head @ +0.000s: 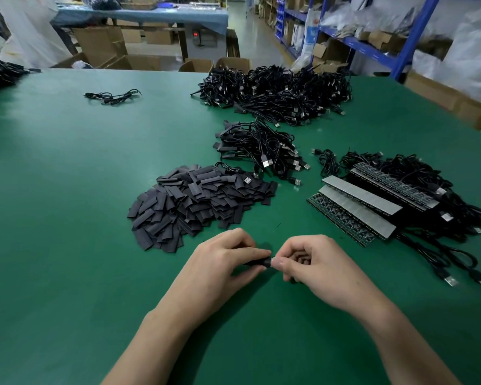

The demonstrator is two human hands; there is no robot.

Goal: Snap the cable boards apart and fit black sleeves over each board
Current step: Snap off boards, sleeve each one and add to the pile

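My left hand (222, 262) pinches a black sleeve (258, 261) just above the green table, near its front middle. My right hand (314, 262) meets it from the right, fingers curled and thumb pressed at the sleeve's end; what it holds is hidden, probably a small board. A heap of flat black sleeves (195, 204) lies just beyond my hands. To the right lie strips of joined cable boards (356, 207) with their black USB cables (417, 195) trailing away.
A small bunch of sleeved cables (261, 148) lies behind the sleeve heap, and a big pile of black cables (278, 93) sits farther back. One loose cable (111, 97) lies at the far left. Cardboard boxes and blue shelving (372, 45) stand beyond the table edge.
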